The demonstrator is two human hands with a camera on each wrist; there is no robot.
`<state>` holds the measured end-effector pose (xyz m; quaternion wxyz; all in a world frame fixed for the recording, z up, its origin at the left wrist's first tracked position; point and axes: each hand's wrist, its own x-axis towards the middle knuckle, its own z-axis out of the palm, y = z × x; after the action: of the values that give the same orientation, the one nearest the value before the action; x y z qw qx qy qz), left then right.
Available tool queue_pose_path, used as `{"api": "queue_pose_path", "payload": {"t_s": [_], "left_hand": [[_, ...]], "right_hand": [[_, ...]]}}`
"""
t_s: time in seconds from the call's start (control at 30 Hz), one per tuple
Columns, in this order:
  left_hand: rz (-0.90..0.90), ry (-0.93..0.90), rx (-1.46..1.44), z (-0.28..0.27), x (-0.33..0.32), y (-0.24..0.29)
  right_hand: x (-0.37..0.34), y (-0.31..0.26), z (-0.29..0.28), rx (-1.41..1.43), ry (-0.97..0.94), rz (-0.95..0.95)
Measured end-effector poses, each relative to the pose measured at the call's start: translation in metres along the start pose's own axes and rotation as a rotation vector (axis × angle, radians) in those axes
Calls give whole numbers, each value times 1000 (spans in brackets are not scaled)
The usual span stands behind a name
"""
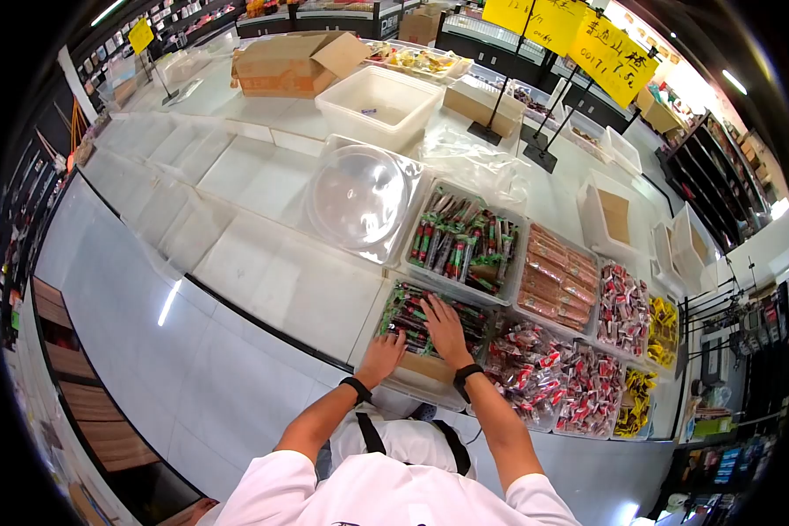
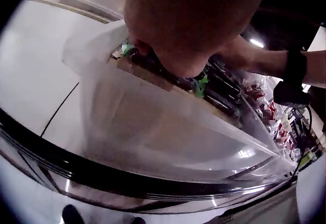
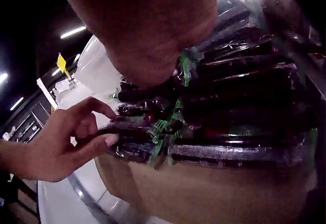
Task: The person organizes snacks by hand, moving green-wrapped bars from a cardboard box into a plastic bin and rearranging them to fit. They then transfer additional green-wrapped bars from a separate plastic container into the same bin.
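Note:
Dark snack sticks (image 1: 400,309) in clear wrappers with green ends lie side by side in a translucent bin (image 2: 168,127) at the counter's front edge. My left hand (image 1: 383,358) is at the bin's left side; in the right wrist view its thumb and forefinger pinch the end of a wrapped stick (image 3: 130,124). The right hand (image 1: 447,333) reaches over the same sticks with its fingers extended onto them; its fingertips are hidden in the right wrist view. Brown cardboard (image 3: 204,191) fills the near side of the bin, below the sticks.
Behind stands another bin of similar sticks (image 1: 465,241). To the right are bins of pinkish-brown packs (image 1: 557,279), red-and-white packets (image 1: 526,364) and yellow packets (image 1: 662,331). A round clear lid (image 1: 358,195), an empty white tub (image 1: 381,105) and a cardboard box (image 1: 280,66) sit farther back.

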<state>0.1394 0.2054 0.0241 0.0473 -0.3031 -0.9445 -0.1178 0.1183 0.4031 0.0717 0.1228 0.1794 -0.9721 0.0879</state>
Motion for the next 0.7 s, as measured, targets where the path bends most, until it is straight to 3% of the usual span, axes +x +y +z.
{"api": "queue_pose_path", "payload": {"t_s": [0.1, 0.7], "left_hand": [[76, 7, 19, 4, 2, -3], [77, 13, 18, -1, 3, 1]], "right_hand": [[-7, 0, -1, 79, -14, 97], [-1, -3, 4, 4, 72, 8]]}}
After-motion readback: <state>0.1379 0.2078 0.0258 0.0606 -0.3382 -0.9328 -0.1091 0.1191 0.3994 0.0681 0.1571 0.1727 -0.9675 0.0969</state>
